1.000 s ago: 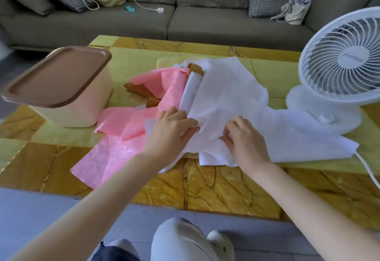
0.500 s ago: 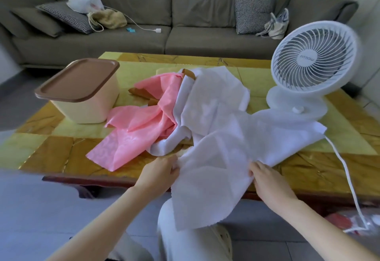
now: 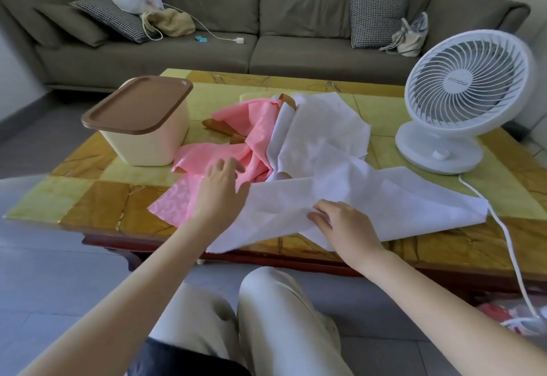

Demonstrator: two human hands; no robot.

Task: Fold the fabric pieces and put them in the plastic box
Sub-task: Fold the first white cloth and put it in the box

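Observation:
A large white fabric (image 3: 370, 198) lies spread over the front of the table, one corner hanging past the near edge. My right hand (image 3: 343, 224) pinches a fold of it near that edge. My left hand (image 3: 220, 189) rests flat with fingers apart where the pink fabric (image 3: 251, 136) meets the white one. A second white piece (image 3: 319, 133) is bunched behind, with a brown fabric (image 3: 220, 127) partly hidden under the pile. The cream plastic box (image 3: 148, 141) with its brown lid on stands at the table's left.
A white desk fan (image 3: 464, 100) stands at the table's right, its cord (image 3: 503, 227) trailing over the front edge to the floor. The yellow-brown tiled table (image 3: 88, 198) sits before a grey sofa (image 3: 296, 35) with cushions and bags. My knees are below the table edge.
The white fabric, held off the table's front edge half a second ago, now lies on the table. My left hand has let go and moved up onto the pink fabric.

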